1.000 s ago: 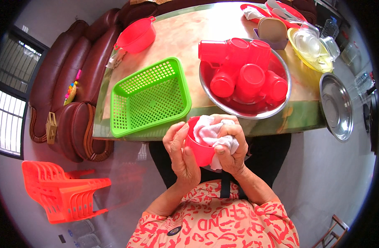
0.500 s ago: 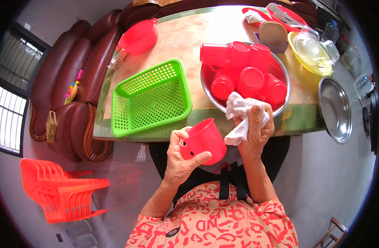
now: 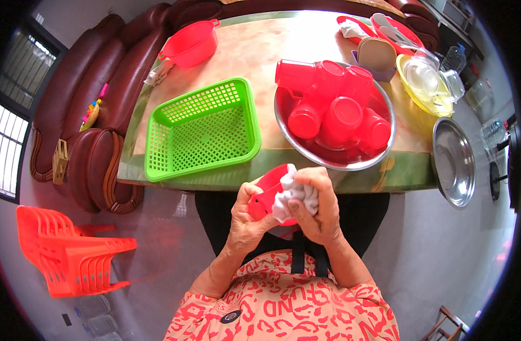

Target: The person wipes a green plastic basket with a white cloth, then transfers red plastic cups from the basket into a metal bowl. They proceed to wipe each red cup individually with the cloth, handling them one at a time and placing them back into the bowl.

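Note:
Just in front of the table's near edge, my left hand (image 3: 244, 219) is closed around a red plastic cup (image 3: 265, 199) by its handle side. My right hand (image 3: 319, 207) grips a crumpled white cloth (image 3: 294, 196) and presses it at the cup's rim, covering part of the cup. Beyond my hands, a metal basin (image 3: 335, 165) holds several red cups (image 3: 343, 120) piled above its rim. Left of the basin, a green plastic basket (image 3: 203, 142) with a lattice of holes sits on the table with nothing in it.
A red two-handled tub (image 3: 191, 45) stands at the table's far left. A yellow bowl (image 3: 415, 96) with clear containers is at the right, near a shiny metal basin (image 3: 455, 162) by the table's edge. Stacked orange chairs (image 3: 73, 250) stand on the floor at left.
My right hand has moved left from beside the basin, bringing the white cloth onto the red cup. My left hand still holds the cup in nearly the same place.

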{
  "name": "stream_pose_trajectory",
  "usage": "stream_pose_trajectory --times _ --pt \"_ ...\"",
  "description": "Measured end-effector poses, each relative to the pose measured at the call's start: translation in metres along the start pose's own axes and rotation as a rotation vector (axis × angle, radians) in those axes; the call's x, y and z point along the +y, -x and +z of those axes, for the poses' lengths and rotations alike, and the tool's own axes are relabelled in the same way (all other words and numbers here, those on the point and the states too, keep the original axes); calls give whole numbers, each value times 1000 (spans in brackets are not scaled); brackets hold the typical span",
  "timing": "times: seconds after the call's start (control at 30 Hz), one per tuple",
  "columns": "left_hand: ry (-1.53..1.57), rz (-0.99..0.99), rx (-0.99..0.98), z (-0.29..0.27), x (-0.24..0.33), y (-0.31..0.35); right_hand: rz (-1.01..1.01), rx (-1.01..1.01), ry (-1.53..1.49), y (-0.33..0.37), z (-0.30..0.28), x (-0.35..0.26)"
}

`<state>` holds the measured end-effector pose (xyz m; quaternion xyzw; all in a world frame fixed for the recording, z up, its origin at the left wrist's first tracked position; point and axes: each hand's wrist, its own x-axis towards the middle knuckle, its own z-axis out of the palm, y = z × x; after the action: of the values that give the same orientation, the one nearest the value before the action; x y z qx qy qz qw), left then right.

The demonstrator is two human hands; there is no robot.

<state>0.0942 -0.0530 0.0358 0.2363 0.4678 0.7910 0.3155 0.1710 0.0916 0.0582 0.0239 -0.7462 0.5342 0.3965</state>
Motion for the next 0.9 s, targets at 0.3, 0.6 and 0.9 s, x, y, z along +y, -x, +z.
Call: stream_pose_trajectory --times 0.3,0.6,0.9 --pt "40 13 32 6 3 4 159 61 -76 1 1 9" --pt "40 -16 53 -3 -2 6 -204 -55 317 11 12 -12" --pt "-77 84 -72 10 5 5 608 207 -679 15 0 5"
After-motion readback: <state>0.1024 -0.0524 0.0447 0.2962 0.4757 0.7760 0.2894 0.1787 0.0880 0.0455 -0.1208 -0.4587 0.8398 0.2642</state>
